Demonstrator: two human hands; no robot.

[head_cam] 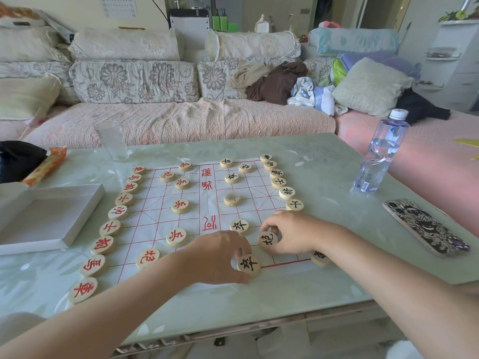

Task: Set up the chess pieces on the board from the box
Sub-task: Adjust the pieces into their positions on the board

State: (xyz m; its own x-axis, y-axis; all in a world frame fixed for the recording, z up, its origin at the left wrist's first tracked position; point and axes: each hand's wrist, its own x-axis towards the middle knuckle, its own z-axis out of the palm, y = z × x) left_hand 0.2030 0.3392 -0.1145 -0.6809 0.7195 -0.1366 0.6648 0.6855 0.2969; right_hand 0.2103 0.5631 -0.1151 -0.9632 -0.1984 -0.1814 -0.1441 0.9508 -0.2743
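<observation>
A white cloth chess board (160,216) with red lines lies on the table. Round wooden pieces with red characters (111,227) line its left side, and black-character pieces (287,192) line its right side. My left hand (217,256) pinches a black-character piece (249,264) at the board's near edge. My right hand (295,233) holds another black-character piece (268,240) just right of it. One more black piece (320,257) lies partly hidden under my right forearm. The open white box (46,218) sits left of the board.
A clear glass (112,141) stands behind the board on the left. A plastic water bottle (381,151) and a patterned phone (425,226) are at the right. A black bag (18,159) and an orange wrapper (45,164) lie far left. A sofa runs behind the table.
</observation>
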